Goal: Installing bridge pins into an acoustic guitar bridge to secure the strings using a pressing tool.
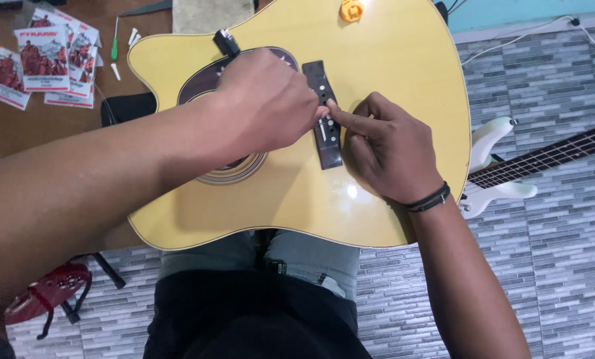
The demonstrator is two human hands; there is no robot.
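Centrally, yellow acoustic guitar body [390, 60] lying flat across the lap, strings off, used as landmark below. Grey patterned floor [556, 279] spread below and right of guitar. Brown table [18, 126] off the upper-left edge of guitar. White electric instrument [496, 193] with dark neck lying on floor just right of guitar, near the lower bout. Left hand [267, 103] curled loosely over the soundhole area, knuckles up, fingertips hidden at the bridge edge; cannot tell what, if anything, is pinched there. Right hand [384, 149] resting on guitar top just right of bridge, index finger extended and pressing at a white bridge pin [326, 121]; other fingers folded. Hands close together, nearly meeting at the bridge. Dark band on right wrist. Dark bridge [330, 149] set aslant mid-body, pale pin dots along it. Red-and-white packets [45, 60] fanned on table, well left of guitar. Red object [45, 292] on floor, below-left of guitar. Small orange winder-like piece [352, 10] on guitar top at upper edge. Black clip [227, 42] at upper-left rim of soundhole. Green-handled tool [114, 46] and loose white pins [134, 36] on table, just left of guitar.
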